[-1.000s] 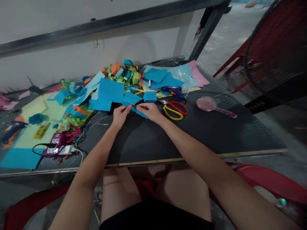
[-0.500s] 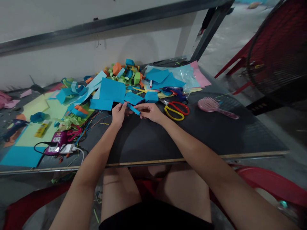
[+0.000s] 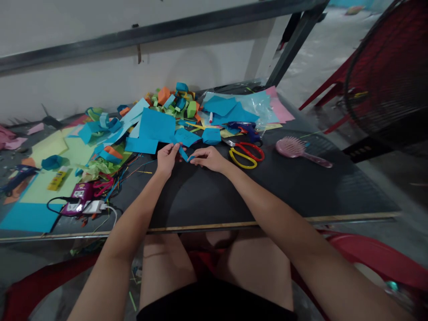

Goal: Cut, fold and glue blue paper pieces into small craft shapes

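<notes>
A narrow blue paper strip (image 3: 183, 154) is stretched between my two hands, over the dark tabletop. My left hand (image 3: 167, 158) pinches its upper left end. At the lower right end, the fingertips of my right hand (image 3: 209, 158) are closed on the strip, which bends there. Just beyond my hands lie a large blue paper sheet (image 3: 156, 125) and two smaller folded blue paper pieces (image 3: 186, 137). Scissors with one red and one yellow handle (image 3: 243, 158) rest to the right of my right hand.
Colourful folded paper pieces (image 3: 163, 96) are heaped by the wall. A blue glue gun (image 3: 246, 129) and pink hairbrush (image 3: 294, 148) lie to the right. On the left are a purple power strip (image 3: 79, 198), cables and paper sheets. A fan (image 3: 391, 71) stands at the right.
My right hand has moved slightly left, and the strip's right end, straight before, is now bent at its fingertips. My left hand stays nearly in place.
</notes>
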{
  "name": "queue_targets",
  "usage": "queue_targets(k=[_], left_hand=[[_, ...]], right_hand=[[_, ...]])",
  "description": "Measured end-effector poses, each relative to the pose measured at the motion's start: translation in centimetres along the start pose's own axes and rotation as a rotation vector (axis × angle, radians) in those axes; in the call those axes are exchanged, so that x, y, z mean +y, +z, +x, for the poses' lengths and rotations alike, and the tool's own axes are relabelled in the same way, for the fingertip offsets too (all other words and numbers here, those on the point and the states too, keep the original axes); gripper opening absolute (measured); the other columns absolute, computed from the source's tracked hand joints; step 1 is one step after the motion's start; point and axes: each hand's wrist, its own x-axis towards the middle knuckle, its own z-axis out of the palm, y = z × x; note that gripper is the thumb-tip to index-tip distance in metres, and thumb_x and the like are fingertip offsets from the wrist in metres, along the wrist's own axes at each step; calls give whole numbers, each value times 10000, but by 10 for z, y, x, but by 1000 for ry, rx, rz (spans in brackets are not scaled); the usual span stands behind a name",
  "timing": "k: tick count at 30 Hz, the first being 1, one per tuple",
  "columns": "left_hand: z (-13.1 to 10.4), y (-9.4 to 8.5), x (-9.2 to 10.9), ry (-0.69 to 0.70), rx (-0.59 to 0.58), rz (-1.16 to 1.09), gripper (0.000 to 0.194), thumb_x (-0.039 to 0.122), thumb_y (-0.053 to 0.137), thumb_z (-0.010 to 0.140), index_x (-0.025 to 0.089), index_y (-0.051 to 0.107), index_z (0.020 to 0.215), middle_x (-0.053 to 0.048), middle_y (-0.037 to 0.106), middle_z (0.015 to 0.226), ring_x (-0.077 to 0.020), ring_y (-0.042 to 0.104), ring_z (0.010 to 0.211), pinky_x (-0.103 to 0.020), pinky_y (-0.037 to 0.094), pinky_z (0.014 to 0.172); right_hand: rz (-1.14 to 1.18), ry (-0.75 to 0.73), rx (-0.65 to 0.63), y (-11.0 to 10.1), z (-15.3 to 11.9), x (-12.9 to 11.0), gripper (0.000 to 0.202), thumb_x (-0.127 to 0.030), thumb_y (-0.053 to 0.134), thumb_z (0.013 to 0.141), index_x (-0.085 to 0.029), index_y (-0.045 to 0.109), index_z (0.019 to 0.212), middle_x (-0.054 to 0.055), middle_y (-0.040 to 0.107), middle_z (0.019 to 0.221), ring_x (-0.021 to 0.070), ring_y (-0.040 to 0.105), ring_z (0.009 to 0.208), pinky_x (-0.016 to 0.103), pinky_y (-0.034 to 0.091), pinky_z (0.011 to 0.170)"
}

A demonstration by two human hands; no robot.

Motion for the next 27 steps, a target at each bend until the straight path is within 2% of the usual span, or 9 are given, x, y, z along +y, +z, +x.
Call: queue_targets(k=[3, 7, 12, 15, 20, 24, 27], left_hand=[[-1, 0, 0, -1, -7, 1, 442, 561, 676, 764, 141, 687, 900, -59, 728, 759, -114, 627, 548, -223, 492, 487], [-3, 1, 1, 11, -20, -20, 482, 576, 692, 738, 138, 696, 940, -61, 731, 776, -115, 634, 562, -232, 514, 512], [-1, -2, -3, 61, -153, -50, 528, 518, 781, 654, 152, 701, 1026, -27, 724, 765, -108, 643, 617, -256, 553, 642], [0, -2, -6, 86, -192, -21, 479, 449, 816, 626, 148, 721, 987, -42, 742, 815, -119, 664, 680, -270, 558, 715], [1, -3, -10, 107, -163, 22, 411, 376, 804, 638, 144, 732, 970, -74, 757, 893, -170, 697, 780, -321, 567, 774], [1, -5, -12, 129, -161, 126, 328, 289, 793, 624, 136, 758, 913, -73, 760, 852, -179, 702, 768, -333, 565, 790], [-1, -4, -11, 146, -185, 157, 291, 293, 772, 649, 145, 769, 899, -49, 752, 781, -156, 682, 682, -316, 563, 728]], right_hand=[[-16, -6, -26, 0, 1, 2, 344, -509, 735, 672, -175, 732, 753, 20, 637, 690, 111, 539, 568, 231, 416, 468], [-76, 37, -19, 1, 1, 3, 323, -484, 697, 719, -165, 709, 770, 5, 613, 614, 101, 523, 522, 224, 417, 472], [-106, 57, 65, 2, 1, 6, 336, -490, 680, 739, -154, 692, 751, 21, 622, 593, 124, 578, 544, 223, 429, 473], [-103, 55, 77, 2, 2, 7, 351, -505, 665, 756, -155, 677, 728, 30, 635, 608, 124, 592, 540, 221, 431, 470], [-73, 44, 65, 5, 0, 4, 365, -523, 643, 782, -163, 636, 720, 33, 656, 654, 102, 580, 499, 210, 413, 451], [-58, 26, 107, 7, -1, 2, 381, -546, 626, 794, -172, 595, 729, 19, 643, 674, 84, 547, 458, 211, 392, 434], [-61, 4, 159, 6, -1, 2, 403, -574, 613, 797, -180, 570, 724, 8, 623, 649, 84, 533, 460, 218, 407, 456]])
